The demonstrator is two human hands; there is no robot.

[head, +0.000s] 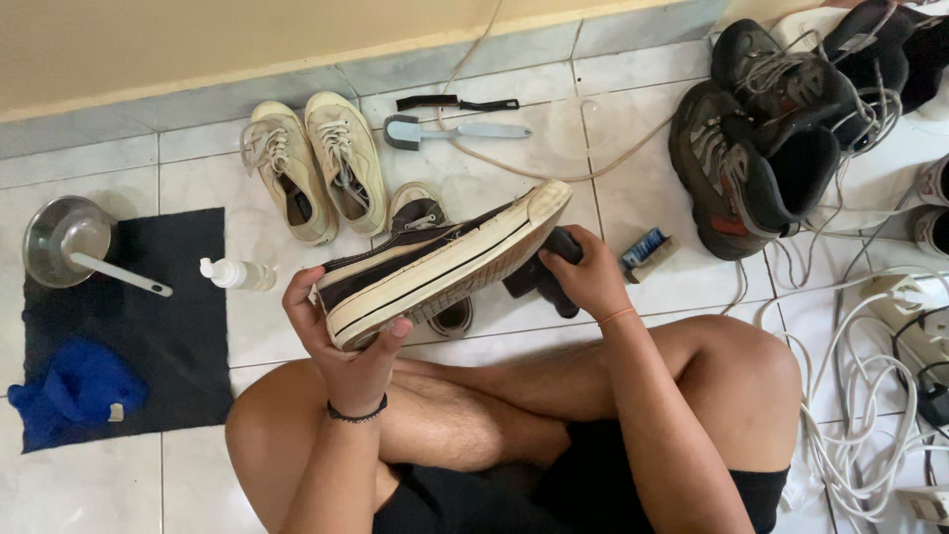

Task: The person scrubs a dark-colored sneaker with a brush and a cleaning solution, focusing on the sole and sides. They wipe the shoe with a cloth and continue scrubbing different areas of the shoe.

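My left hand grips the heel of a dark brown canvas sneaker with a cream rubber sole, held on its side above my crossed legs, toe pointing up to the right. My right hand is closed round a black handheld tool pressed against the shoe's underside near the toe; most of the tool is hidden behind the shoe. The matching second sneaker lies on the white tiles just behind.
A cream pair of sneakers, two brushes, a small white bottle, a metal bowl with a white brush and a blue cloth on a black mat lie around. Dark hiking boots and tangled white cables fill the right.
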